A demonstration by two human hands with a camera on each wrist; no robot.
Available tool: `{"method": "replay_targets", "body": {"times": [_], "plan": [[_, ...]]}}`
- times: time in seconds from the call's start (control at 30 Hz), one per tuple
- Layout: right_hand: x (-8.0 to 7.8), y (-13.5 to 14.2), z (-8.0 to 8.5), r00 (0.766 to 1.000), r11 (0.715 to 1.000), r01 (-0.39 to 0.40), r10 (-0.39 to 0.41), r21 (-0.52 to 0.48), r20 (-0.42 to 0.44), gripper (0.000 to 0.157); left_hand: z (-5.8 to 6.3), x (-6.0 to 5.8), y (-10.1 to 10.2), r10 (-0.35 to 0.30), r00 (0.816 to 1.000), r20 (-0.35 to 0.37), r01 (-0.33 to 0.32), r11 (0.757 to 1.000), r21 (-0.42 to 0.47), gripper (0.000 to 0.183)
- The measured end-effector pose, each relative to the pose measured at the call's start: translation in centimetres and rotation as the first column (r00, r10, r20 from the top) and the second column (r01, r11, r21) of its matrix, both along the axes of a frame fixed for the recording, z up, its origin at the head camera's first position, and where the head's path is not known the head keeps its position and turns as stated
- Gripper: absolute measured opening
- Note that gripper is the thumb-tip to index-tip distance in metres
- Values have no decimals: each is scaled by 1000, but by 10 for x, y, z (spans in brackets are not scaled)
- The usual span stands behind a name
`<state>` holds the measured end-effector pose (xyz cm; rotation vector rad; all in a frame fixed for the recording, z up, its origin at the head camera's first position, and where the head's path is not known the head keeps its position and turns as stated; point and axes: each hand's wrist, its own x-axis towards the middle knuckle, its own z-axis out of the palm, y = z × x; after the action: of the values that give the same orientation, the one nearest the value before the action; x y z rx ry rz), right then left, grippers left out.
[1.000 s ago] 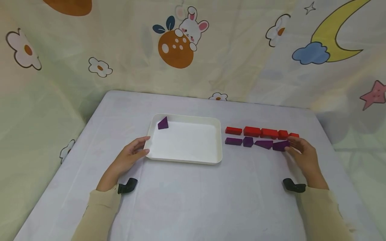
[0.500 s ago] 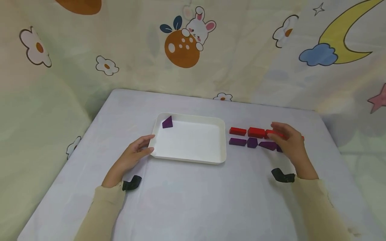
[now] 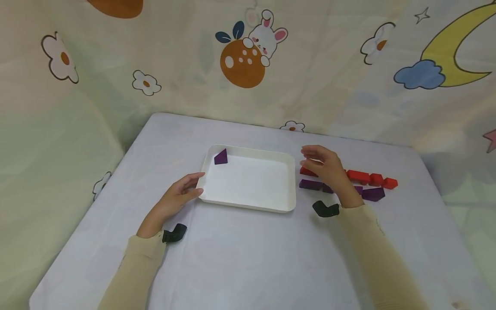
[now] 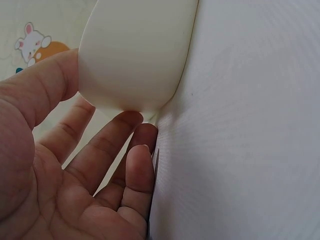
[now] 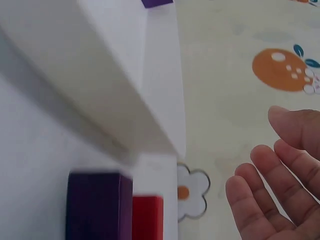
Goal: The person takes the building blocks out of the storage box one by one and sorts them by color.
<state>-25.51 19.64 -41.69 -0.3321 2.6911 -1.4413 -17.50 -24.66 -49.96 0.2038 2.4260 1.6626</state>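
My left hand (image 3: 180, 196) holds the near-left corner of a shallow white tray (image 3: 248, 206). In the left wrist view the thumb meets the rim of the tray (image 4: 135, 50) and the other fingers curl against its outer wall. A purple angular block (image 3: 221, 157) lies in the tray's far-left corner. Raised over the left end of the block rows is my right hand (image 3: 325, 168), its fingers loosely bent with nothing between them. It partly covers a red block (image 3: 307, 172). A purple oblong block (image 3: 310, 184) lies just in front of that one.
Right of the tray run two rows of blocks, red behind and purple in front. At the right end are a red block (image 3: 390, 183) and a purple block (image 3: 373, 194). A patterned cloth (image 3: 186, 51) hangs behind the white-covered table (image 3: 248, 258).
My right hand has left the purple block at the row's right end and moved left over the rows towards the tray. The left hand stays at the tray. The head view has shifted slightly.
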Motion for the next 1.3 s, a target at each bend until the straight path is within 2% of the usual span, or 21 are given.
{"method": "replay_targets", "body": {"times": [0.23, 0.33, 0.47, 0.6, 0.7, 0.9, 1.13, 1.23, 1.3], "plan": [[-28, -37, -8, 994, 992, -100, 103, -74, 45, 52, 2, -2, 1, 0, 1000, -6, 0, 1000, -6, 58], [-36, -53, -12, 990, 987, -117, 125, -106, 68, 52, 2, -2, 1, -2, 1000, -10, 2, 1000, -2, 57], [-42, -76, -19, 984, 975, -115, 138, -190, 115, 50, 2, -1, 2, 2, 1000, -6, -2, 1000, -3, 57], [-44, -102, -28, 968, 943, -89, 158, -321, 195, 50, 1, 0, 1, 6, 1000, -6, -6, 1000, -5, 57], [-46, -121, -35, 956, 923, -80, 178, -375, 235, 50, 0, 0, 0, 6, 1000, -7, -6, 1000, -5, 57], [-52, -152, -49, 940, 907, -108, 227, -408, 255, 50, 0, 1, 1, 15, 1000, 0, -15, 1000, 11, 57], [-59, -177, -65, 919, 884, -104, 260, -456, 295, 53, -1, 1, 2, 13, 1000, 3, -13, 999, 33, 56], [-61, -187, -69, 931, 892, -109, 246, -438, 269, 55, -1, 1, 1, 9, 1000, -7, -9, 1000, 27, 56], [-61, -194, -69, 945, 911, -110, 219, -396, 241, 55, -1, 1, 0, 5, 1000, -13, -5, 1000, 21, 56]]}}
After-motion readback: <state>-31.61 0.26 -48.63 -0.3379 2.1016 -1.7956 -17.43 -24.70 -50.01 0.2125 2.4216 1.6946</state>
